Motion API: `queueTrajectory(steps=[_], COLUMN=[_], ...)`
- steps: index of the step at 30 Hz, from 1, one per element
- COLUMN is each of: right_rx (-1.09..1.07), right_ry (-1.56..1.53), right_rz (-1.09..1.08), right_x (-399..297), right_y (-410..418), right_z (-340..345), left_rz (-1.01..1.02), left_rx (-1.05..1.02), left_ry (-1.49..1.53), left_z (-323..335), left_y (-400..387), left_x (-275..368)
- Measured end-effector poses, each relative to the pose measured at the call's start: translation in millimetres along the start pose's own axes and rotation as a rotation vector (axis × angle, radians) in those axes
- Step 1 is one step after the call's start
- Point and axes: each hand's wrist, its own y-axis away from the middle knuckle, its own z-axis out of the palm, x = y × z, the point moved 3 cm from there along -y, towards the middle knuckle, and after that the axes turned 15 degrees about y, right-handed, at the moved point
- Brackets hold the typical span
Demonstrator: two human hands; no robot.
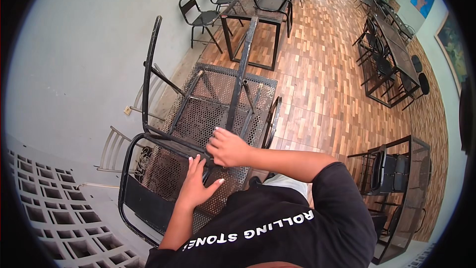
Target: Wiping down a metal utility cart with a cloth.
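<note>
An upturned black metal chair lies on a perforated metal table (267,83), its legs (243,63) pointing up and away from me. My left hand (194,190) lies over the near edge of the chair's seat, thumb and fingers apart. Just right of it, the curled fingers of my right hand (227,149) are at the corner where a leg meets the seat frame. That hand hides the corner, so whether it grips the frame is unclear. The curved backrest frame (122,190) with its dark panel (148,204) lies nearer me, at the left.
A wall stands close on the left, with a vent-block section (55,193) below. Another curved black metal frame (274,123) stands at the table's right edge. Ahead, chairs rest on and beside a second mesh table (249,2). More tables (401,52) and chairs line the right.
</note>
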Motion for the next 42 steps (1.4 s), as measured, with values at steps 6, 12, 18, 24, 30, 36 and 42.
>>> queueTrajectory(steps=[6, 12, 18, 24, 30, 36, 42], right_rx=[0.009, -0.132, 0.002, -0.024, 0.101, 0.141, 0.173], right_ry=[0.22, 0.221, 0.106, 0.129, 0.29, 0.272, 0.087], right_rz=[0.086, -0.053, 0.029, 0.073, 0.185, 0.287, 0.141], right_x=[73, 45, -23, 21, 127, 75, -18], right_y=[-33, -22, 5, -14, -51, -35, 7], right_z=[-37, -20, -4, -15, -49, -35, -3], left_rz=[-0.031, -0.031, 0.012, 0.001, -0.007, 0.019, 0.025], left_rx=[-0.066, -0.081, -0.169, -0.17, -0.149, -0.144, -0.125], left_ry=[0.087, 0.115, 0.185, 0.203, 0.226, 0.159, 0.123], left_z=[-2, 1, -1, -1, 4, 5, 8], left_y=[-6, -3, -3, -6, -3, -12, -5], left_x=[-5, -12, -34, -33, -27, -34, -24])
